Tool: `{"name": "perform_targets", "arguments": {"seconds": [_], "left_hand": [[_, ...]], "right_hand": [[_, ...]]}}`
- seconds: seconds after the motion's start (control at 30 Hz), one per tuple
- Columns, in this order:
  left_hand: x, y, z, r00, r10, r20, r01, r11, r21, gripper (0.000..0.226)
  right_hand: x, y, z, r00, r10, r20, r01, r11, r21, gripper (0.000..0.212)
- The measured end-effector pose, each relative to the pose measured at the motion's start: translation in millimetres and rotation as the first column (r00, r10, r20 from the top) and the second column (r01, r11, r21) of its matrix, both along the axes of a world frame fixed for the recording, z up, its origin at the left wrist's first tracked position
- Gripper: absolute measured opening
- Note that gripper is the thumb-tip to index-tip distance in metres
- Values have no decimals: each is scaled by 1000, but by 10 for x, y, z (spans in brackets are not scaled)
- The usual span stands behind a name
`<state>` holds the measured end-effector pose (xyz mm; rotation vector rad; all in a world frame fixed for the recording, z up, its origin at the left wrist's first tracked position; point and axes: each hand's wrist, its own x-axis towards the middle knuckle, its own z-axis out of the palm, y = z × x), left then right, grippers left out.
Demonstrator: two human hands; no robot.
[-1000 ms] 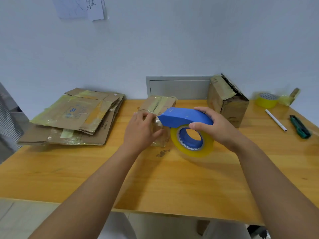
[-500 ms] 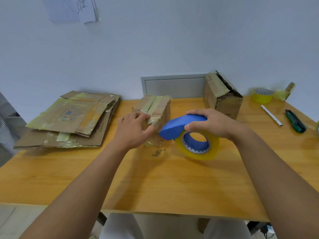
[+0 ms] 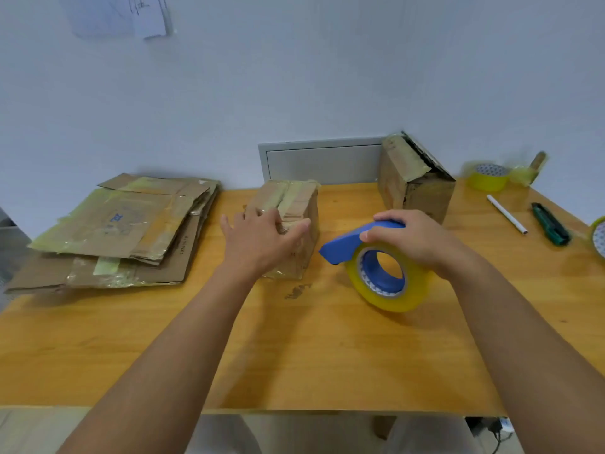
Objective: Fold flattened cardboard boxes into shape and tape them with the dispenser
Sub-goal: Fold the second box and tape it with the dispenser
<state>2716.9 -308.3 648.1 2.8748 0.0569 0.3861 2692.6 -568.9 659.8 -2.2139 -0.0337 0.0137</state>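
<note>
A small folded cardboard box [image 3: 299, 204] with tape along its top seam stands at the table's middle. My left hand [image 3: 262, 239] rests on its near top edge, fingers spread over the top and thumb against the front face. To the right, my right hand [image 3: 411, 239] grips the blue tape dispenser [image 3: 355, 240] from above. The dispenser's yellowish tape roll [image 3: 396, 291] rests on the wooden table [image 3: 294, 355], its blue nose pointing at the box with a small gap between them.
A stack of flattened cardboard boxes [image 3: 118, 227] lies at the left. A second folded box [image 3: 412, 181] stands at the back right. Farther right are a yellow tape roll [image 3: 487, 176], a white pen [image 3: 505, 213], a green utility knife [image 3: 550, 224] and another roll [image 3: 599, 235] at the edge.
My right hand has drawn the dispenser away from the box, rightward and down onto the table. My left hand stays on the box.
</note>
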Motion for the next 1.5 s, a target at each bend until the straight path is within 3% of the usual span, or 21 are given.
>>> {"name": "perform_targets", "arguments": {"seconds": [0.13, 0.27, 0.67, 0.9, 1.0, 1.1, 1.23, 1.33, 1.5], "left_hand": [[36, -93, -102, 998, 12, 62, -19, 993, 113, 46], [19, -32, -134, 996, -29, 86, 18, 992, 121, 47], [51, 184, -264, 959, -177, 219, 173, 984, 37, 59], [68, 275, -375, 907, -216, 362, 225, 974, 18, 44], [75, 236, -365, 914, -210, 348, 223, 975, 2, 44], [29, 260, -327, 938, -252, 240, 235, 967, 96, 57], [-5, 110, -251, 981, -105, 164, 103, 994, 25, 69], [39, -145, -270, 982, 15, 190, -33, 995, 91, 54], [86, -156, -364, 973, 6, 231, -34, 993, 117, 51]], "right_hand": [[2, 179, -122, 983, -140, 119, 129, 987, 93, 62], [63, 422, -257, 959, -205, 197, 182, 975, 127, 65], [77, 646, -539, 879, -381, 288, 339, 922, 186, 69], [26, 637, -606, 865, -395, 308, 360, 918, 166, 69], [3, 632, -628, 859, -404, 315, 363, 914, 184, 69], [-2, 640, -635, 858, -400, 324, 360, 916, 176, 69], [9, 661, -634, 852, -406, 332, 371, 914, 166, 69], [1, 653, -642, 844, -411, 343, 375, 911, 171, 69], [-31, 640, -679, 843, -414, 344, 372, 910, 182, 69]]}}
